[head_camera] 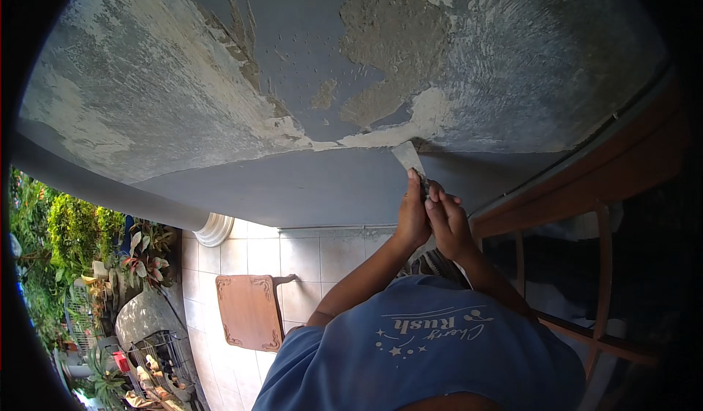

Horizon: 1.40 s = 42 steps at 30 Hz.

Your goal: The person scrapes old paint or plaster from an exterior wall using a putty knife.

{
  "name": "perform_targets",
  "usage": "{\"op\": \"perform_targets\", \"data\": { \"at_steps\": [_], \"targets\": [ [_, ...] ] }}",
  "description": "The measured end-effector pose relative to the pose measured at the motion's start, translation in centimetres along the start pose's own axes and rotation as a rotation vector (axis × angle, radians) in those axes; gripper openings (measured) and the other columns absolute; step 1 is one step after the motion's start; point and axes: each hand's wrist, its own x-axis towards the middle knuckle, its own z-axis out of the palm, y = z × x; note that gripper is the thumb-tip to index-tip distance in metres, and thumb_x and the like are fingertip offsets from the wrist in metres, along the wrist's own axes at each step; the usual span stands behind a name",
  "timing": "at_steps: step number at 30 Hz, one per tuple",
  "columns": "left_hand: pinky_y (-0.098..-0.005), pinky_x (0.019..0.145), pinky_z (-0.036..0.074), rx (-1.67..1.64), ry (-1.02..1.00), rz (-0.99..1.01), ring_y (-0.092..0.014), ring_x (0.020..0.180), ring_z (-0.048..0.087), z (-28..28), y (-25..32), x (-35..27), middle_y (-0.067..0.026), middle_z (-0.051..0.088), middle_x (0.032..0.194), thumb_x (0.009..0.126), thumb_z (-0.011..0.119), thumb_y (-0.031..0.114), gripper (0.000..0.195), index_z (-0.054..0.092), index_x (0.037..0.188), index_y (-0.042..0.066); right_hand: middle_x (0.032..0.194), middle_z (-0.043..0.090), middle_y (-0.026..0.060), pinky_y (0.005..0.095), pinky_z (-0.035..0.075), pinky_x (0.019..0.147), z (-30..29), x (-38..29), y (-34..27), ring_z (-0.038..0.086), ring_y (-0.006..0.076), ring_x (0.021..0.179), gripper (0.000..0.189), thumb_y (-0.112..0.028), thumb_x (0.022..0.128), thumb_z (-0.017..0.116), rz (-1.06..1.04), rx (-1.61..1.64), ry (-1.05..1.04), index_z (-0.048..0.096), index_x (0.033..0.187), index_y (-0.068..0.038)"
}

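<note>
Both hands are together in front of the wall, around a putty knife (408,157) with a broad metal blade. My left hand (413,216) grips its handle, thumb laid up toward the blade. Close against it, my right hand (451,225) has its fingers closed about the handle's lower part, which is mostly hidden. The blade's edge meets the wall at the lower border of a pale strip of filler (384,136). Above that, grey paint (299,43) surrounds a rough patch of exposed plaster (395,37). Smooth grey-blue paint (307,185) covers the wall below.
To the right stands a wooden-framed glass door or window (603,262). A small carved wooden table (250,312) rests on the tiled floor (340,257) at left. Beyond it are a column's white base (214,229), potted plants (145,257) and a wire rack holding shoes (159,372).
</note>
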Motion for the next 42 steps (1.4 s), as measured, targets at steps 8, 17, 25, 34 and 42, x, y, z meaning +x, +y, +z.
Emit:
{"op": "perform_targets", "data": {
  "at_steps": [8,17,25,34,42],
  "targets": [
    [-0.0341,0.067,0.047,0.067,-0.043,0.025,-0.026,0.072,0.058,-0.1,-0.4,0.1,-0.0060,0.046,0.064,0.087,0.024,0.057,0.057,0.039,0.062,0.009,0.072,0.055,0.0177,0.0331,0.043,0.064,-0.2,0.4,0.0,0.058,0.0273,0.072,0.022,-0.018,0.087,0.048,-0.153,-0.185,0.039,0.049,0.087,0.003],
    [-0.0359,0.070,0.046,0.049,0.054,0.076,-0.026,0.072,0.056,-0.1,0.4,0.7,-0.0052,0.043,0.066,0.085,0.023,0.060,0.057,0.035,0.064,0.009,0.072,0.054,0.0205,0.0348,0.043,0.061,0.3,2.3,-0.8,0.056,0.0333,0.067,0.019,-0.015,0.084,0.050,-0.184,-0.199,0.040,0.049,0.081,0.003],
    [-0.0350,0.069,0.044,0.029,-0.066,0.051,-0.025,0.070,0.056,0.1,0.1,0.2,-0.0049,0.043,0.062,0.086,0.023,0.058,0.058,0.036,0.059,0.009,0.070,0.052,0.0213,0.0385,0.042,0.058,0.1,1.1,-0.7,0.054,0.0368,0.065,0.016,-0.013,0.083,0.050,-0.255,-0.241,0.008,0.047,0.079,0.002],
    [-0.0352,0.071,0.045,-0.019,-0.064,0.074,-0.026,0.072,0.056,0.1,-0.7,0.9,-0.0051,0.043,0.064,0.086,0.022,0.058,0.058,0.037,0.060,0.009,0.070,0.052,0.0212,0.0386,0.041,0.058,-1.1,1.5,-0.5,0.054,0.0369,0.066,0.018,-0.014,0.083,0.051,-0.160,-0.203,-0.040,0.046,0.080,0.003],
    [-0.0355,0.068,0.045,-0.106,0.027,0.252,-0.026,0.069,0.056,-0.3,1.6,1.2,-0.0050,0.042,0.062,0.088,0.021,0.056,0.057,0.035,0.059,0.009,0.074,0.054,0.0231,0.0416,0.042,0.060,0.2,3.5,-1.3,0.054,0.0394,0.070,0.018,-0.015,0.083,0.050,-0.215,-0.243,-0.153,0.049,0.084,0.003]
  ]
}}
